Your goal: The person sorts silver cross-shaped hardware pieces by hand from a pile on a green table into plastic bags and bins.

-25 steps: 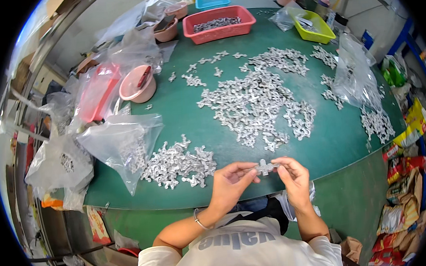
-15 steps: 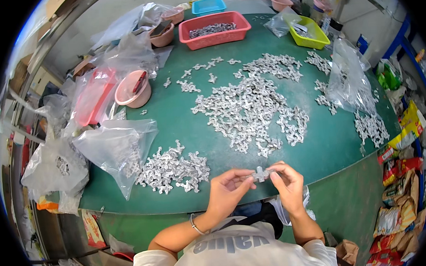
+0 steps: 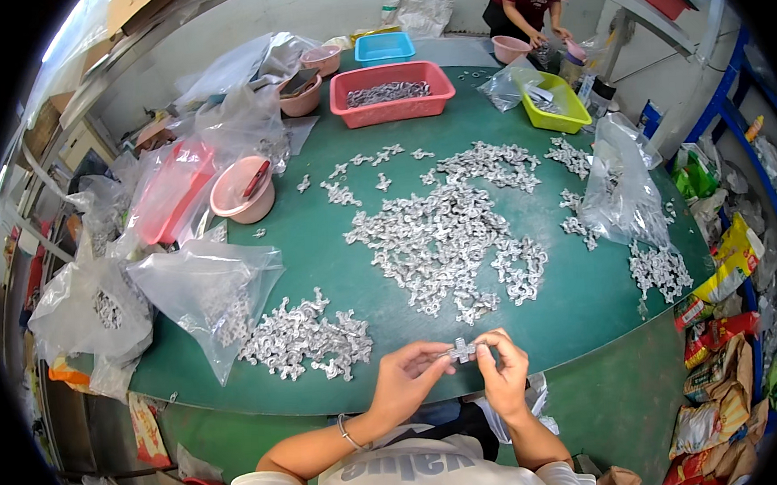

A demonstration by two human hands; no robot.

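Observation:
Between both hands, over the table's near edge, is a small grey cross-shaped metal part (image 3: 462, 351). My left hand (image 3: 409, 375) pinches its left end, and a bracelet circles that wrist. The fingertips of my right hand (image 3: 503, 373) are closed on its right side. A heap of similar grey metal parts (image 3: 306, 337) lies to the left of my left hand. Farther off, in the middle of the green table (image 3: 318, 246), a larger spread of grey parts (image 3: 441, 240) covers the surface.
A pink basin (image 3: 243, 190) with a red-handled tool and a clear plastic bag (image 3: 208, 283) stand at left. At the back are a red tub of parts (image 3: 393, 110), a blue tray (image 3: 384, 48) and a yellow-green basket (image 3: 556, 111). Another person (image 3: 530, 7) works at the far right.
The view has tilted up, so the table and its contents sit lower and the co-worker shows more. Both hands keep hold of the metal part.

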